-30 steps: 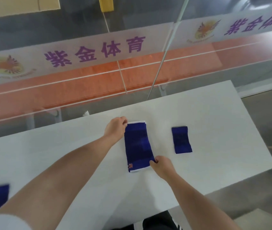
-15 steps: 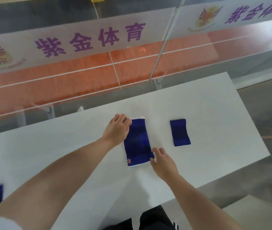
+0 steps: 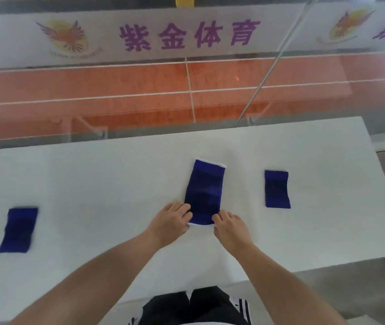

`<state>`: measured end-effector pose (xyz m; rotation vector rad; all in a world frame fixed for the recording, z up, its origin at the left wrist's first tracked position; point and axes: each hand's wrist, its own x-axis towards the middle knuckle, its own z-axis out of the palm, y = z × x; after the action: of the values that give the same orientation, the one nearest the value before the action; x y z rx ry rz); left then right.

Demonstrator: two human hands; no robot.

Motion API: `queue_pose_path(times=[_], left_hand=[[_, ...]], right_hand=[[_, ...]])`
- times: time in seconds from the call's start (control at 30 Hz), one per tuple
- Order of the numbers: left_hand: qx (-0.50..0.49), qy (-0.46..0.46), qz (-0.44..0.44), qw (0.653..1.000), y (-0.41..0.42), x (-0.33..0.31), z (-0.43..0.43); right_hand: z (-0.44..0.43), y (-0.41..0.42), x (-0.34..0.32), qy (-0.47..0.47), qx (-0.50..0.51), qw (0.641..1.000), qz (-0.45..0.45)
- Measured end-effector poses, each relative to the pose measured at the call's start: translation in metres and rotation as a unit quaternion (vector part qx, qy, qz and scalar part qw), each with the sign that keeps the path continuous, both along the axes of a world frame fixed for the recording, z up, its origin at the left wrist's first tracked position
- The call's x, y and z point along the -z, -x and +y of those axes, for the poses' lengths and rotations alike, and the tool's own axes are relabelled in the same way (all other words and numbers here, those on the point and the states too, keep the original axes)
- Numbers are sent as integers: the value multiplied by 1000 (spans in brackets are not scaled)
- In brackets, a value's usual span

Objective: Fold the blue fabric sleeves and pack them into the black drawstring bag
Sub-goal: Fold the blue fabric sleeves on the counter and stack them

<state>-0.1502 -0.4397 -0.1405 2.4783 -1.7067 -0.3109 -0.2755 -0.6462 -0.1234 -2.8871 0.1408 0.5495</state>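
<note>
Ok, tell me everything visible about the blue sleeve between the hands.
The middle blue sleeve is a dark blue, knit-looking fabric tube with white trim at both ends. It lies flat and unfolded on the white table, long axis pointing away from the person. The left hand and right hand touch its near corners.

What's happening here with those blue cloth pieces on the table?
A person stands at a white table and works on the middle blue sleeve, which lies flat. The left hand and the right hand each rest at a near corner of it, apparently about to fold it. Two smaller blue pieces lie apart from it, one on the left and one on the right. No black bag is in view.
</note>
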Motion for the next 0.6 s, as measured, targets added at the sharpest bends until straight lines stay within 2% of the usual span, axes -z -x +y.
queue_pose_path(times=[0.1,0.2,0.33,0.47,0.6], left_hand=[[-38,25,-53,998,13,-8,21],[-125,62,-72,988,26,-26,47],[-277,95,-23,956,46,-68,88],[-381,105,20,919,64,-114,132],[-457,111,9,882,75,-142,186]], right_hand=[[15,-10,-9,-8,-21,999,-43],[35,-19,-29,-53,-33,996,-59],[67,-40,-71,-87,-58,993,-52],[110,-65,-111,-115,-94,989,-29],[171,-87,-148,-138,-164,976,-28]])
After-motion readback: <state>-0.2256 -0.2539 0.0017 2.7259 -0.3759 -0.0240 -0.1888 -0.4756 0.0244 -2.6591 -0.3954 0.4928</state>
